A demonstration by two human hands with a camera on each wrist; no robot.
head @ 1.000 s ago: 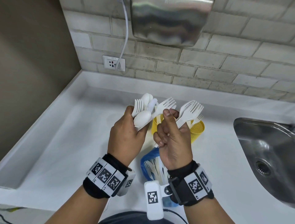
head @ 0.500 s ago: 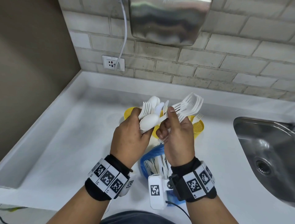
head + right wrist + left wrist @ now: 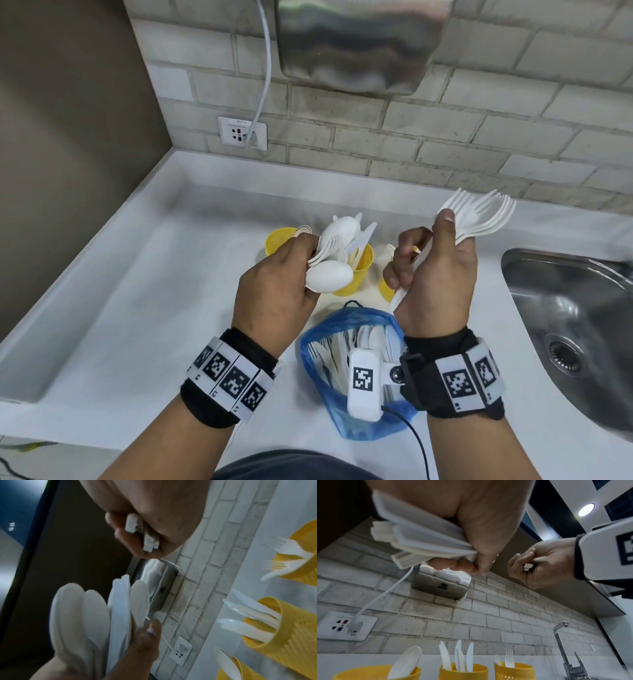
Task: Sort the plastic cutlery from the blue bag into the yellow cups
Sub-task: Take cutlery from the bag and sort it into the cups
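Observation:
My left hand (image 3: 274, 291) grips a mixed bundle of white spoons, forks and a knife (image 3: 330, 253) above the counter; the bundle's handle ends (image 3: 412, 543) show in the left wrist view. My right hand (image 3: 435, 274) holds a stack of white forks (image 3: 479, 216) raised to the right, thumb on top. Three yellow cups stand behind the hands: the left one (image 3: 279, 238) holds a spoon (image 3: 406, 661), the middle one (image 3: 359, 270) knives (image 3: 458, 655), the right one (image 3: 513, 670) forks. The blue bag (image 3: 342, 342) lies open in front with cutlery inside.
A steel sink (image 3: 575, 325) with a tap (image 3: 561, 642) sits at the right. A brick wall carries a metal hand dryer (image 3: 356, 44) and a socket (image 3: 241, 132) with a white cable. The white counter (image 3: 137, 291) has a raised rim on the left.
My right hand has pulled the forks out of the bundle and moved right and up, away from my left hand. The left hand keeps the remaining cutlery, and the cups are now uncovered.

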